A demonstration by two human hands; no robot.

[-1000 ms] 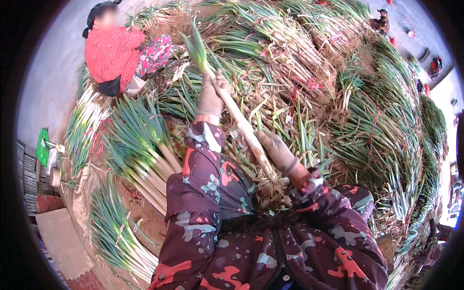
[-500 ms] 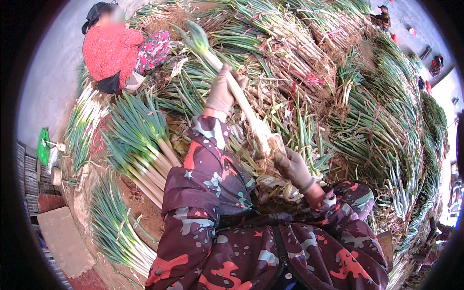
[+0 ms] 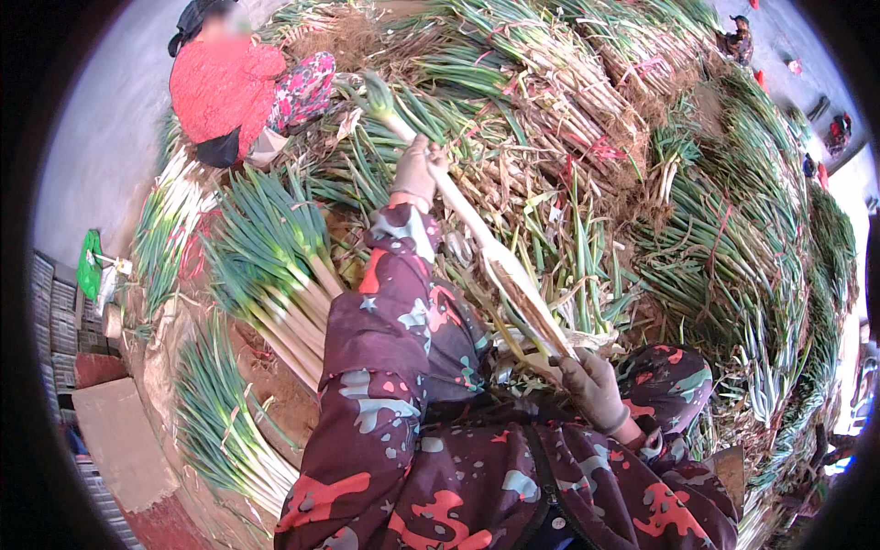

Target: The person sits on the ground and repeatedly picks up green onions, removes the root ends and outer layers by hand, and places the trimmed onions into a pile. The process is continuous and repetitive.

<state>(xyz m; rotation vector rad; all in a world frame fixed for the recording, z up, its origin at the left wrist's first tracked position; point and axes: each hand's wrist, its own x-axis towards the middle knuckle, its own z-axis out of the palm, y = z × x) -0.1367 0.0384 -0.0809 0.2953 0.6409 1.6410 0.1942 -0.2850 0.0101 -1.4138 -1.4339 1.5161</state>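
Note:
My left hand (image 3: 417,171), in a pale work glove, is wrapped round the upper shaft of a big green onion (image 3: 467,214). The onion slants across in front of me, its green top up and to the left. My gloved right hand (image 3: 594,390) is closed on the lower end of a peeled outer leaf (image 3: 541,316), brownish and white, which runs down from the shaft. Where the strip parts from the onion is hard to make out. Under my hands lie loose dry husks and leaves (image 3: 573,261).
Clean green onions (image 3: 289,312) lie in a pile left of my arm, and another bunch (image 3: 220,412) nearer me. Tied, unpeeled bundles (image 3: 550,82) fill the far side and the right (image 3: 733,247). A person in a red top (image 3: 225,96) crouches at the far left. Cardboard (image 3: 124,445) lies lower left.
My right hand has moved down and to the right, drawing a long outer leaf away along the onion. My left hand still grips the shaft and has dropped slightly.

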